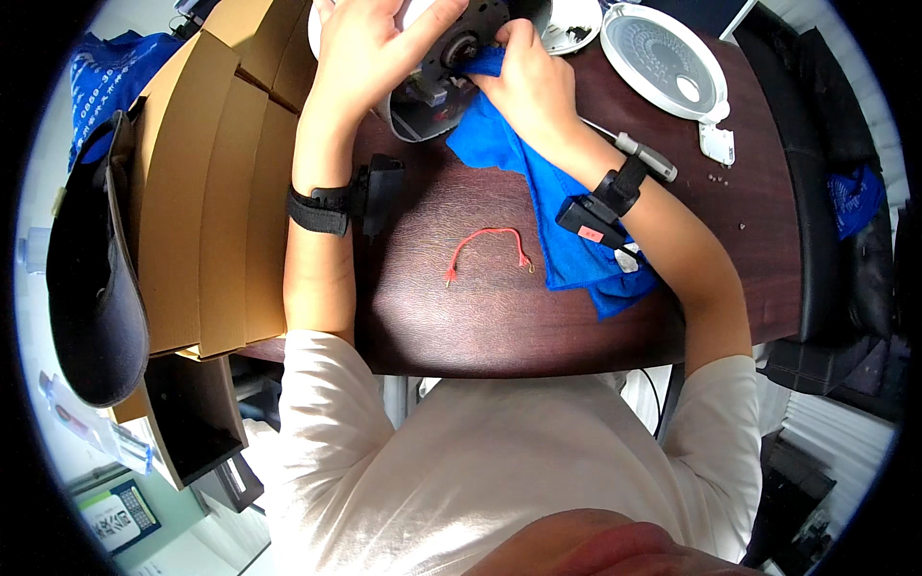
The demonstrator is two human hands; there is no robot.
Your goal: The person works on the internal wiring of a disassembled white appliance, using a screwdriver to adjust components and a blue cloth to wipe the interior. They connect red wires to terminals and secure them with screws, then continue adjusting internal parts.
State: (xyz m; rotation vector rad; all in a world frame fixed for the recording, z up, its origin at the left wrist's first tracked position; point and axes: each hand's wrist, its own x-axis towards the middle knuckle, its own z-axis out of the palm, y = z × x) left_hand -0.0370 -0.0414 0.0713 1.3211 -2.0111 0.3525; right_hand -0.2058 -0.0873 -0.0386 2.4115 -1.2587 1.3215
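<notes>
At the top, my left hand (375, 53) grips an opened appliance with a white shell, a black disc and a metal interior (427, 106). My right hand (523, 77) is closed on a blue cloth (571, 259) at the appliance's opening; the cloth drapes down the table beneath my right arm. A screwdriver with a grey handle (650, 161) lies beside that arm, partly hidden. A red wire (485, 229) with metal terminals rests below the hands on the dark wooden table (423, 317).
A round white lid (658, 67), a small white part (716, 142) and several screws (718, 179) sit at the right. Cardboard boxes (173, 192) and a dark cap (96, 288) crowd the left side. A black chair (826, 125) stands beyond the table's right edge.
</notes>
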